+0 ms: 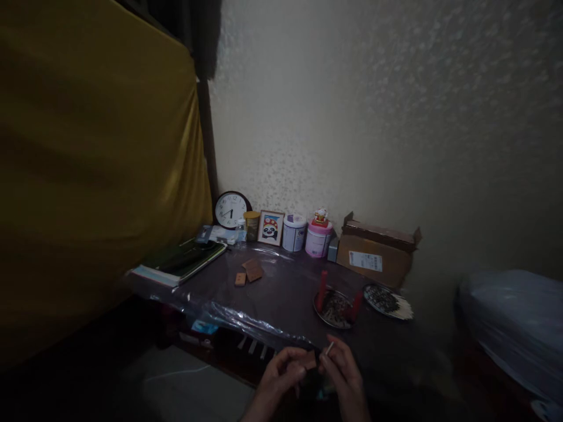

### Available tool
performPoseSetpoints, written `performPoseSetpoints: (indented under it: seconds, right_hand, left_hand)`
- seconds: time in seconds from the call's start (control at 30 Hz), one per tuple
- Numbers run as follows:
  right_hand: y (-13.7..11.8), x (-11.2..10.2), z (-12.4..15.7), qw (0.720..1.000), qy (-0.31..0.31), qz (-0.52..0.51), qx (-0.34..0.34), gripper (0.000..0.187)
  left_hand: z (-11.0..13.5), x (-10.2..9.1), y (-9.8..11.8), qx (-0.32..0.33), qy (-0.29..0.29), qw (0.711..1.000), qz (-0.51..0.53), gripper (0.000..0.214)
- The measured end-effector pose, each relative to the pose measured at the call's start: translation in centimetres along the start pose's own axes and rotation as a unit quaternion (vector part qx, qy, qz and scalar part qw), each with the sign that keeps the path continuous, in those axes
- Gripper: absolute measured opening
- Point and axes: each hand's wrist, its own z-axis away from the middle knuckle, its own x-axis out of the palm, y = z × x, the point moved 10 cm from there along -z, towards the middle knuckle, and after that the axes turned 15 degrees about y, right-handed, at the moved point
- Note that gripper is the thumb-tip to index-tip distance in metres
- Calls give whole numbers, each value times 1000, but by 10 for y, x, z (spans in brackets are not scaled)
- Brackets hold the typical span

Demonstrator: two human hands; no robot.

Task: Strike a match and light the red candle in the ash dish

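Note:
At the front edge of the table, my left hand is closed around a small reddish-brown matchbox. My right hand, just beside it, pinches a thin pale matchstick; its head is too small to make out. A short gap separates the stick from the box. Beyond my right hand, two red candles, one upright and one leaning, are on a round plate littered with dark and pale bits. Right of it, a second plate holds many dark-headed matchsticks.
Small brown boxes lie mid-table on the plastic-covered tabletop. A clock, a panda picture, lidded tins and a cardboard box line the wall. Books sit at left, near a yellow curtain.

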Motion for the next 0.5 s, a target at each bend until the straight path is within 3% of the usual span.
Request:
performPoseSetpoints:
  seconds: [0.2,0.5]
  right_hand:
    - [-2,2,0,1000,-5,16,-1,44]
    - [5,-7,-5,999,35,20,0,36]
  left_hand:
    - [1,4,2,-2,-6,999,32,35]
    - [-2,1,-1,4,-2,1000,1,38]
